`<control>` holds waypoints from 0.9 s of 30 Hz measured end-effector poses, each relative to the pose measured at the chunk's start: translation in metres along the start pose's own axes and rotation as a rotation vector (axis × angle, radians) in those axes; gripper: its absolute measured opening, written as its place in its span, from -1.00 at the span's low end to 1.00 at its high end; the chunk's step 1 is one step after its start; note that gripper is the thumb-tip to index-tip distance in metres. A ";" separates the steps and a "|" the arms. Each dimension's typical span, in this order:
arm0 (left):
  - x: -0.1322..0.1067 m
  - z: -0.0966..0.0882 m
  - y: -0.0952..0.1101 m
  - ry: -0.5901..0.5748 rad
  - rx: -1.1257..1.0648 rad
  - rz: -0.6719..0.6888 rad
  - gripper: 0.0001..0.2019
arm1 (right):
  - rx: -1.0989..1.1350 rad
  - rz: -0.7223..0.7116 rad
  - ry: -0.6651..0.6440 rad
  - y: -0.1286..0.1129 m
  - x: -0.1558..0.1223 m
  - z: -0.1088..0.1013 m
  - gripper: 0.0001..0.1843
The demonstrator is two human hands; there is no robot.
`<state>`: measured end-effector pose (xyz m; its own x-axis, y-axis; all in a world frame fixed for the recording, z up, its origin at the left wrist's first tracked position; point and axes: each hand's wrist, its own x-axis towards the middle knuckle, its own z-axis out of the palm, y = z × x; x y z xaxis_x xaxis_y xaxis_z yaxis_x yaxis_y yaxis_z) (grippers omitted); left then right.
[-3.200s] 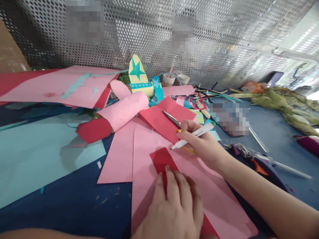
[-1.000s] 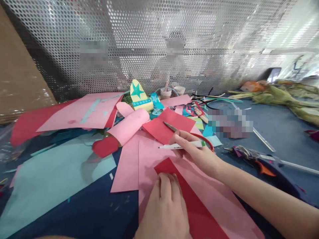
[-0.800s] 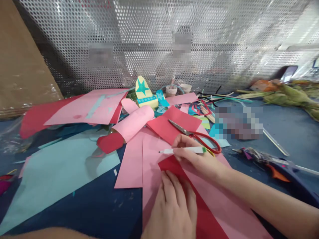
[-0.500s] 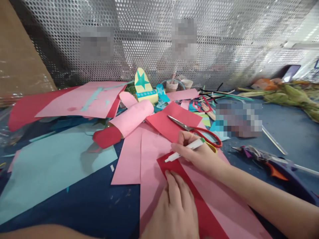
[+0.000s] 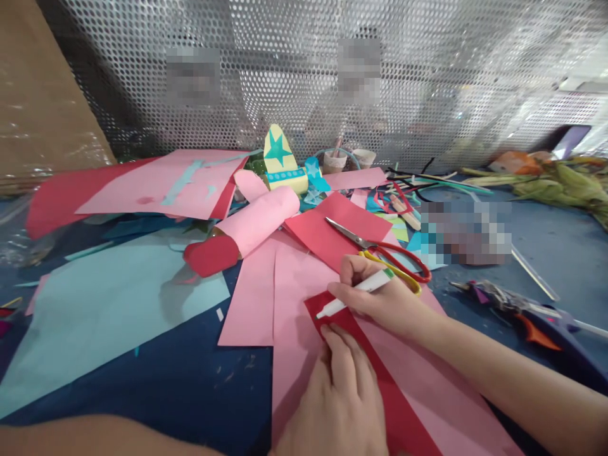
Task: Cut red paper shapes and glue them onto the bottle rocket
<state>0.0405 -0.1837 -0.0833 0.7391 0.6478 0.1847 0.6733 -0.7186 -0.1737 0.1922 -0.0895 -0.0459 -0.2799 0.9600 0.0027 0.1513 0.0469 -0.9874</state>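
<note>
Between the thumb and fingers of my right hand [image 5: 375, 297] is a white marker [image 5: 354, 294] with a green end. Its tip points down at the upper end of a dark red paper strip [image 5: 380, 373]. My left hand [image 5: 342, 386] lies over that strip with its fingers stretched out, pressing on it just below the marker tip. Under the strip are large pink paper sheets [image 5: 294, 291]. Scissors [image 5: 380, 247] with red and yellow handles lie partly open just beyond my right hand, on a red paper piece [image 5: 337, 225].
A pink paper tube [image 5: 259, 221] with a red end lies beyond the hands, near a yellow paper piece with a teal star [image 5: 278, 149]. Light blue paper [image 5: 114, 297] spreads at left. A glue gun [image 5: 532, 323] sits at right. Cups [image 5: 335, 161] stand by the perforated silver screen [image 5: 285, 63].
The view has shifted slightly, so the scene sits a little further right. The marker stays in my right hand over the strip; my left hand keeps its place on the paper.
</note>
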 end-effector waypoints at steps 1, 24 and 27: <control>0.000 0.001 0.000 0.003 0.001 -0.001 -0.35 | -0.006 -0.006 -0.002 0.000 0.000 0.000 -0.60; 0.001 -0.004 -0.002 0.002 0.048 0.035 -0.29 | -0.072 -0.033 0.017 0.003 0.002 0.000 -0.64; 0.003 -0.006 -0.002 0.004 0.064 0.024 -0.27 | -0.108 -0.055 0.053 0.003 0.002 0.000 -0.64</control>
<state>0.0411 -0.1819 -0.0768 0.7551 0.6293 0.1839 0.6554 -0.7162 -0.2399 0.1916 -0.0872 -0.0489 -0.2407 0.9683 0.0670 0.2394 0.1262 -0.9627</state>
